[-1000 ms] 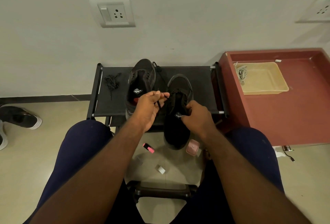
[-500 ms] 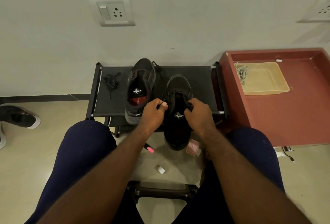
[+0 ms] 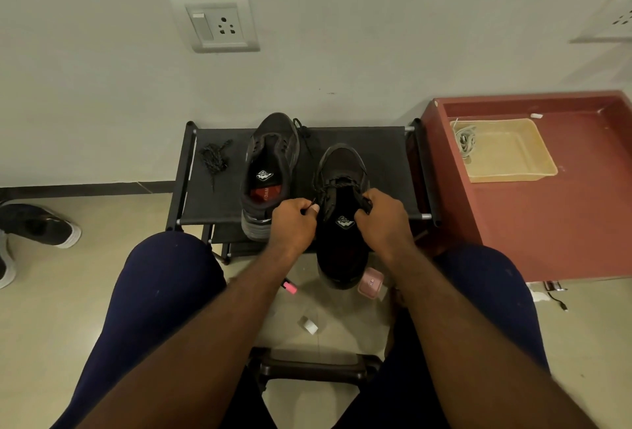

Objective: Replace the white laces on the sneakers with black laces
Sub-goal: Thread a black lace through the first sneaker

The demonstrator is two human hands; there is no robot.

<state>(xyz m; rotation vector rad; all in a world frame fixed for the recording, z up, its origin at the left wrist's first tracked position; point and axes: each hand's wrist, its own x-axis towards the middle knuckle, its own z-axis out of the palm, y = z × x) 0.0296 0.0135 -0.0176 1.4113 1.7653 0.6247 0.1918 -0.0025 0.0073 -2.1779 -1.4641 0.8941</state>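
white diamond logo [image 3: 344, 223] near black lace [image 3: 342, 182]

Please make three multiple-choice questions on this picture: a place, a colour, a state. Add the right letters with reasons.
1. Where is the loose lace bundle? A) the rack's left end B) the tray C) the floor
2. The tray with the white laces is: A) blue B) beige C) black
3. The left hand and right hand: A) rest on knees B) hold a marker C) pinch the black lace at the nearer sneaker
Key: 1 A, it lies on the rack's fabric; 2 B, pale beige shows; 3 C, fingers curl on lace.
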